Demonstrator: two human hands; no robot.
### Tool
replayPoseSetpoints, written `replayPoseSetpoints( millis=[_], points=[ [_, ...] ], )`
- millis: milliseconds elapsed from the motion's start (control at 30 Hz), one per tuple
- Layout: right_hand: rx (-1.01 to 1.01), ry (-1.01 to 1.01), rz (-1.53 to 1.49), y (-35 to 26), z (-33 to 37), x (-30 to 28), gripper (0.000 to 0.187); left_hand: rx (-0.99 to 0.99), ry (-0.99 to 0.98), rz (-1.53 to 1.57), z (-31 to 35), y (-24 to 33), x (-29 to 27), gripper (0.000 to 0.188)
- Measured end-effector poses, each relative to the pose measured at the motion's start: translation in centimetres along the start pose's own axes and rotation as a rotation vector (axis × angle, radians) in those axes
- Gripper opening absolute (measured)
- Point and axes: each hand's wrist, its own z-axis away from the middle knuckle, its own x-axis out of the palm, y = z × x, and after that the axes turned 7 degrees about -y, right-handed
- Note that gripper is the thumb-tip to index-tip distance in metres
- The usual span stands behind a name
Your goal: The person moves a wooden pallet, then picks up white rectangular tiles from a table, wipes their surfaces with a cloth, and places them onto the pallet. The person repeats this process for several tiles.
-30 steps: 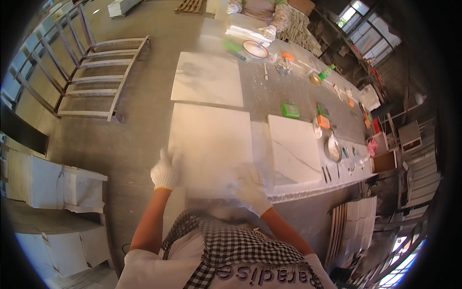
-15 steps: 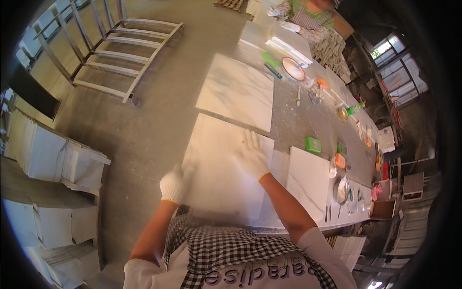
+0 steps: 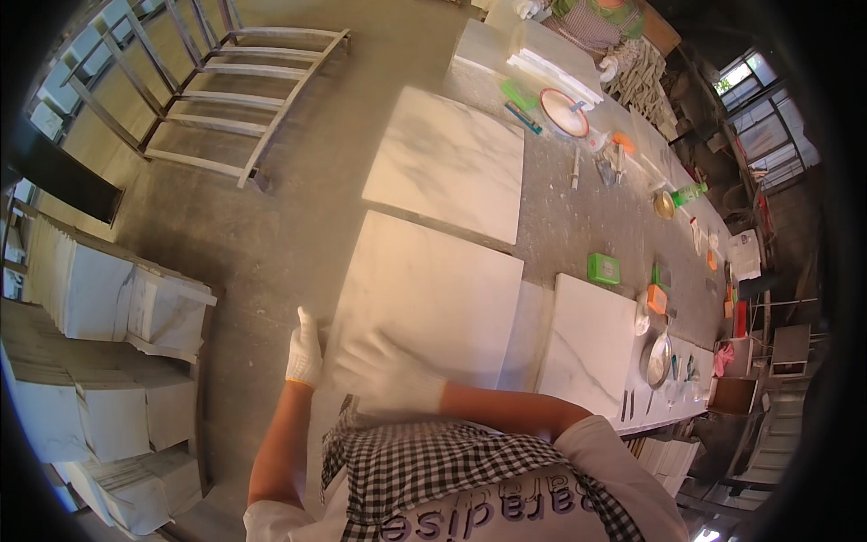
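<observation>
A white marble slab (image 3: 433, 280) with faint grey veining lies flat before me at the table's left side. My right hand (image 3: 388, 366), in a white knit glove, reaches across to the slab's near left part, palm down with fingers spread; motion blurs it a little. Just off the slab's left edge is my left hand (image 3: 305, 350), gloved too, seen edge-on with its digits stretched upward and nothing visible in it. Beyond a narrow gap lies a second marble slab (image 3: 447, 163) with darker grey veins.
Another marble slab (image 3: 591, 334) lies to the right, near a metal bowl (image 3: 657, 359) and a green box (image 3: 603, 268). A white dish (image 3: 564, 112) stands farther back. A person (image 3: 596, 27) works at the far end. Slab stacks (image 3: 135, 303) and a metal rack (image 3: 244, 99) stand left.
My right hand has swept from the slab's upper right down to its near left. My left hand has moved slightly left, away from the slab's edge. The view has shifted a little.
</observation>
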Motion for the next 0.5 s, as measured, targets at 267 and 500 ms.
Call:
replayPoseSetpoints(
  millis=[267, 500],
  points=[
    [0.758, 0.233, 0.071, 5.1, 11.8, -0.5, 0.057, 0.085, 0.024, -0.102, -1.1, -0.2, -4.2, 0.082],
    [0.989, 0.429, 0.072, 2.1, 16.4, -1.1, 0.043, -0.093, -0.064, 0.117, -2.8, -3.0, -6.6, 0.077]
  ],
)
